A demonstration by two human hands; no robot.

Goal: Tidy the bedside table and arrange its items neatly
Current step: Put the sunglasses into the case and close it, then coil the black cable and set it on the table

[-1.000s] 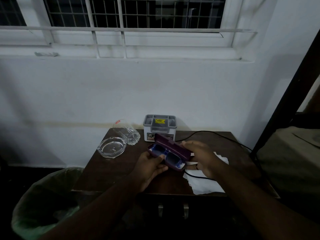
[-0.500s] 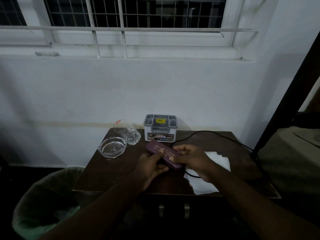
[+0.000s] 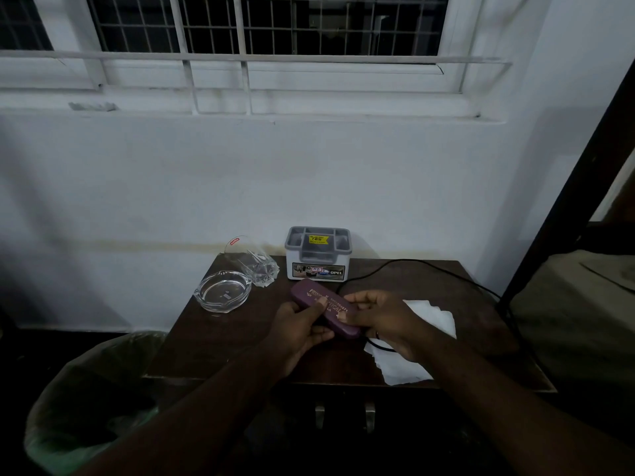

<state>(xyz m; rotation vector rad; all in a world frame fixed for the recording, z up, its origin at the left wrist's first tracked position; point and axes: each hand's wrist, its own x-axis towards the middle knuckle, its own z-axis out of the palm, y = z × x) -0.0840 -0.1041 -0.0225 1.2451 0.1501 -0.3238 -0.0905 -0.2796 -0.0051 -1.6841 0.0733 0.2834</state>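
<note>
Low light; single head view looking down at a dark wooden counter [image 3: 220, 341] set against a white wall under a barred window [image 3: 275, 25].

Spectacles case [image 3: 321, 309]: purple, lid closed, gold lettering on top. It lies diagonally above the middle of the counter, far end toward the organiser, near end toward the person. Whether its underside touches the wood cannot be told.

Left hand [image 3: 298, 333]: grips the near-left side of the case, thumb laid across the lid, fingers curled underneath.

Right hand [image 3: 381, 319]: holds the right end of the case, thumb tip pressed on the lid, fingers wrapped round the far edge.

Other items on the counter:
- Grey-and-white desk organiser [image 3: 318, 254], at the back edge against the wall, just beyond the case; yellow price sticker inside, label on the front face.
- Clear drinking glass [image 3: 256, 264], lying on its side at the back left, mouth toward the wall, red sticker near the rim.
- Clear glass ashtray [image 3: 222, 294], upright at the left edge, just in front of the glass and close beside it.
- White tissue paper [image 3: 421, 341], crumpled flat on the right half, partly under the right wrist.
- Black cable [image 3: 429, 267], running from behind the organiser across the right side, with a loop passing over the tissue below the right hand.

Two metal handles [image 3: 343, 412] show on the front below the counter top. A bin lined with a green bag [image 3: 89, 410] stands on the floor to the left.
</note>
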